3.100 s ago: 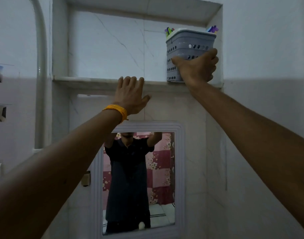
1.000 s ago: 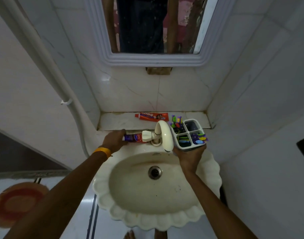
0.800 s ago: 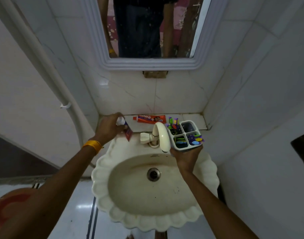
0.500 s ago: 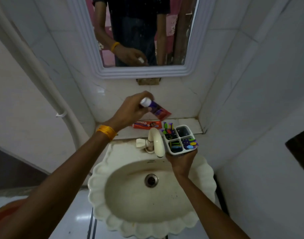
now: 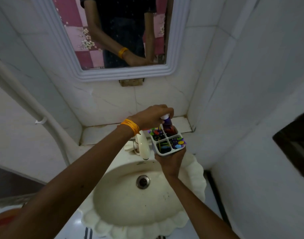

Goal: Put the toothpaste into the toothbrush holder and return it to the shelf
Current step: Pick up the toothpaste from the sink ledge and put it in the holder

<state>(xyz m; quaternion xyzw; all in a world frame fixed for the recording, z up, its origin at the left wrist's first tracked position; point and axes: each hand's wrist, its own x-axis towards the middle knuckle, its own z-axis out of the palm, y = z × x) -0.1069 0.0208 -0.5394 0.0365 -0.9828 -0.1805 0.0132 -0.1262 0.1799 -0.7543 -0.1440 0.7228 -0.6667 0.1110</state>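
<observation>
Left hand: the left hand is gripping the toothpaste by its white cap end, fingers curled around the top, an orange wristband sitting on the wrist.
Right hand: the right hand is wrapping closed around the lower part of the toothbrush holder and holding it up above the back edge of the sink.
Toothpaste: the purple and red tube is standing nearly upright, cap up, its lower end sitting inside the holder's far right compartment.
Toothbrush holder: a white holder with four compartments, the other three showing colourful brush handles; it is hanging just right of the faucet.
Sink: a cream scalloped basin is lying below both arms, its drain showing in the middle.
Ledge: a tiled ledge is running behind the sink.
Mirror: the mirror above is reflecting the person's arms and dark shirt.
</observation>
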